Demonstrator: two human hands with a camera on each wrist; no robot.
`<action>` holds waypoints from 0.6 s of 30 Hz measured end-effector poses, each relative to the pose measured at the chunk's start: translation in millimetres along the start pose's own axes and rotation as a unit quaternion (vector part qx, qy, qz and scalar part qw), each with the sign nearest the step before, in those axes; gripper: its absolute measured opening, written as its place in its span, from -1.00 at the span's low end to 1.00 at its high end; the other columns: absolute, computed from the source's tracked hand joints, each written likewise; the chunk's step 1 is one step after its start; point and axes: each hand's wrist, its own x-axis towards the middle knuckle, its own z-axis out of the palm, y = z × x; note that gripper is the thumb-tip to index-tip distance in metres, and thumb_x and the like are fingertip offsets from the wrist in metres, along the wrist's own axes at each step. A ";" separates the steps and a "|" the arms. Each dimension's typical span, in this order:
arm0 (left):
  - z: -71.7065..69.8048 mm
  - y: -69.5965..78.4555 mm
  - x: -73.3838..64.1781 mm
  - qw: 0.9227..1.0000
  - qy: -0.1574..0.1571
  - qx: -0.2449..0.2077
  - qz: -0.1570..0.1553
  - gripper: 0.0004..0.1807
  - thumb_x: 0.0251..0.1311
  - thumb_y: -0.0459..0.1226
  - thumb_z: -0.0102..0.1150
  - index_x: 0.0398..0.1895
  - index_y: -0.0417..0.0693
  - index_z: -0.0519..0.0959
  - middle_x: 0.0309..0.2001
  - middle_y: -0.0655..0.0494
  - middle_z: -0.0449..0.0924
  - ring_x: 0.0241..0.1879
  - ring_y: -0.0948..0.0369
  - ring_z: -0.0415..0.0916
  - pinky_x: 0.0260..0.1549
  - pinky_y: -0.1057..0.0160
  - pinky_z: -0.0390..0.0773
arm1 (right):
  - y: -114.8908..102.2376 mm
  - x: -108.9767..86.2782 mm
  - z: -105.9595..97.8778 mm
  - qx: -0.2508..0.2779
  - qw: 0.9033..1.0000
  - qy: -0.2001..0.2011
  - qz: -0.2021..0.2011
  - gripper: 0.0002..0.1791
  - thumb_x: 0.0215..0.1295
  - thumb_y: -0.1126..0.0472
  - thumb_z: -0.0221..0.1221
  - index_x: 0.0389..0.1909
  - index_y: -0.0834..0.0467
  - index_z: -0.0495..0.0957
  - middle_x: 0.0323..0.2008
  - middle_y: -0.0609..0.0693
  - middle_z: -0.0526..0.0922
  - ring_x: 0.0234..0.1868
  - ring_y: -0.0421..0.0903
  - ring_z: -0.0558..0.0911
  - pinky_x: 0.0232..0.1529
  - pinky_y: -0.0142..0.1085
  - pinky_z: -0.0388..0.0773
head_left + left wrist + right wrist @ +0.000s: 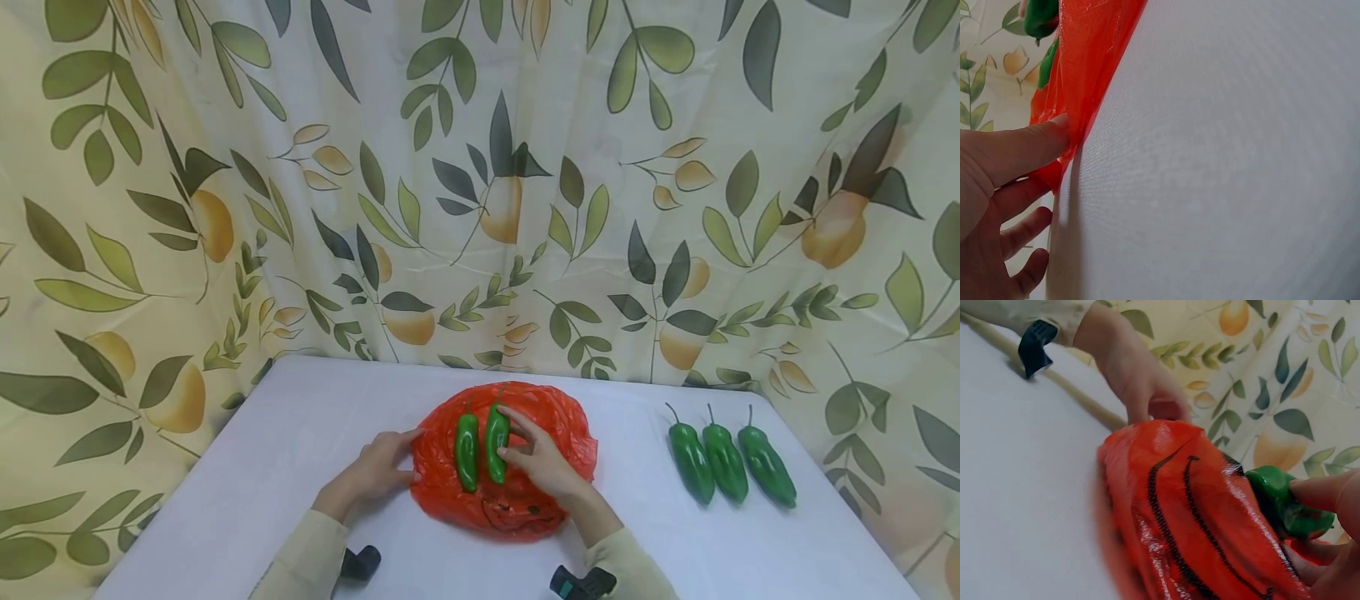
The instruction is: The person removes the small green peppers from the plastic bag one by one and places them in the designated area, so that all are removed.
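A crumpled red plastic bag (442, 421) with black markings lies on the white table. My left hand (372, 468) pinches its left edge between thumb and forefinger; the left wrist view shows the red film (1094, 56) drawn up there, the other fingers loosely bent. Over the bag, my right hand (546, 462) grips a green pepper (495, 446) from its right side, thumb low and forefinger near the stem. A second green pepper (467, 452) lies on the bag just left of it, stem away from me. In the right wrist view, the gripped pepper (1272, 487) sits at the bag's side.
Three larger green peppers (723, 462) lie side by side at the right of the white table (630, 517), stems pointing to the back. A curtain (480, 208) with leaves and fruit printed on it hangs behind the table and along its sides.
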 end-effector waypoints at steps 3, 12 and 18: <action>0.6 -1.2 0.2 1.000 0.002 0.002 -0.001 -0.20 0.06 -0.13 0.38 0.42 0.29 0.28 0.35 0.10 0.38 0.38 -0.02 0.24 0.24 -0.31 0.35 | 3.9 1.9 3.4 -0.004 1.000 0.006 0.000 -0.32 0.39 0.24 0.09 0.47 -0.16 0.12 0.41 0.23 0.23 0.16 0.04 0.58 0.17 -0.10 0.59; 0.8 0.2 -0.4 1.000 0.002 0.003 -0.017 -0.20 0.04 -0.10 0.39 0.40 0.36 0.29 0.31 0.14 0.39 0.35 0.02 0.25 0.22 -0.34 0.35 | 15.8 7.1 9.2 -0.022 1.000 0.014 -0.006 -0.31 0.36 0.29 0.11 0.46 -0.13 0.15 0.40 0.25 0.26 0.18 0.13 0.58 0.06 -0.18 0.65; 0.4 1.0 -1.4 1.000 0.002 0.008 -0.019 -0.18 0.03 -0.11 0.40 0.41 0.34 0.29 0.30 0.11 0.39 0.33 0.01 0.26 0.19 -0.32 0.38 | 17.9 7.4 12.4 -0.043 0.999 0.006 -0.022 -0.30 0.34 0.33 0.12 0.46 -0.05 0.15 0.36 0.26 0.31 0.13 0.14 0.60 -0.02 -0.19 0.68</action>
